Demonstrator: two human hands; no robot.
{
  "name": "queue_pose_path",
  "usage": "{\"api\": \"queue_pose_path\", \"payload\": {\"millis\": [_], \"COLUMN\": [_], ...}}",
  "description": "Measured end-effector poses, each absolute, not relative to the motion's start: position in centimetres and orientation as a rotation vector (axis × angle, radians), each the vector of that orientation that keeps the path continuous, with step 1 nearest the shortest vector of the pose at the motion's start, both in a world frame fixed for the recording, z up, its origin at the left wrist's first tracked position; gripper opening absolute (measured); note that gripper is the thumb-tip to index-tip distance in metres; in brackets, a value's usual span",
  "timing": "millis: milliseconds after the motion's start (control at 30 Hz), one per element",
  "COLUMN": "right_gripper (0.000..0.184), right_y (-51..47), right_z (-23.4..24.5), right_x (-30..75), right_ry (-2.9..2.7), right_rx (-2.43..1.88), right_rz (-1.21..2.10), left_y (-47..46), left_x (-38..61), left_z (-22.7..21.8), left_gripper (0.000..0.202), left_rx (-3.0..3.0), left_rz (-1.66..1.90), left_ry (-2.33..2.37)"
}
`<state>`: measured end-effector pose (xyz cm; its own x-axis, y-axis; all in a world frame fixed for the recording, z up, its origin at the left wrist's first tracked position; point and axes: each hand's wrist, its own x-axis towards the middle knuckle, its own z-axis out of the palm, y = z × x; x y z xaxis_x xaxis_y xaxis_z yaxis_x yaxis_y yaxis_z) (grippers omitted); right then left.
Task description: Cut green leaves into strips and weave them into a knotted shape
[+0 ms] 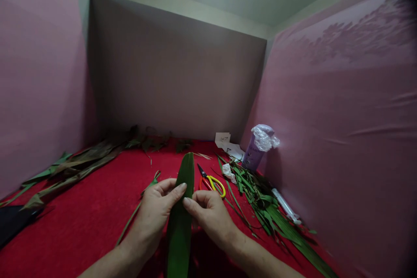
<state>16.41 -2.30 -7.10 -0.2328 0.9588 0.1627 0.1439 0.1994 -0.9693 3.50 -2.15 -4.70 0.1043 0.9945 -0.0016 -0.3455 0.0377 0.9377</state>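
Note:
A long green leaf (181, 226) lies lengthwise over the red cloth (91, 213), its tip pointing away from me. My left hand (156, 210) grips the leaf's left edge, thumb on top of the blade. My right hand (208, 213) pinches the right edge, thumb meeting the left thumb at the middle of the leaf. Both hands are closed on the leaf. Small scissors with yellow and red handles (211, 181) lie just beyond my right hand.
Dried and green leaves (78, 165) are piled along the back left. Cut green strips (263, 204) lie at the right, with a white tube (286, 206) among them. A purple cup covered in plastic (257, 147) and paper scraps (228, 143) stand at the back right. Pink walls enclose the space.

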Motion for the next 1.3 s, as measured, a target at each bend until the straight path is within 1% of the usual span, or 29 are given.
{"api": "queue_pose_path", "payload": {"millis": [233,300,433,500,567,633,700,767,867,1000,1300], "right_gripper": [0.034,0.034,0.042,0.042,0.038,0.036,0.038,0.04,0.036,0.031,0.028], "right_y": [-2.4,-2.4,-2.2,-2.0,-2.0,-2.1,-2.5,-2.8,-3.2,-3.2,-3.1], "right_z": [-7.5,-7.3,-7.0,-7.2,-7.6,-8.2,-8.7,-8.9,-8.8,-8.6,-8.9], "right_x": [16.4,16.6,17.4,17.7,17.5,17.0,16.4,16.0,15.9,16.1,16.2], "right_ry": [-1.617,-1.658,-1.722,-1.69,-1.641,-1.58,-1.498,-1.424,-1.354,-1.316,-1.306], "right_rx": [-1.083,-1.127,-1.253,-1.242,-1.183,-1.082,-0.982,-0.96,-1.019,-1.012,-0.957], "right_rz": [1.164,1.088,0.785,0.746,0.881,1.164,1.433,1.578,1.626,1.65,1.688], "left_y": [-2.0,-1.8,-1.5,-1.4,-1.2,-0.9,-0.6,-0.4,-0.2,0.0,0.0], "left_x": [3.3,3.1,2.7,2.6,2.5,2.4,2.4,2.4,2.3,2.2,2.0], "left_z": [-4.9,-5.2,-5.3,-5.1,-4.8,-4.7,-4.7,-4.9,-5.0,-5.1,-5.2], "left_gripper": [0.015,0.015,0.017,0.018,0.015,0.012,0.009,0.007,0.005,0.007,0.007], "left_rx": [0.996,0.999,0.959,0.905,0.845,0.793,0.758,0.738,0.719,0.693,0.717], "left_rz": [1.252,1.252,1.269,1.281,1.304,1.338,1.363,1.367,1.344,1.301,1.309], "left_ry": [0.905,0.899,0.937,0.964,0.97,0.953,0.932,0.917,0.908,0.858,0.863]}}
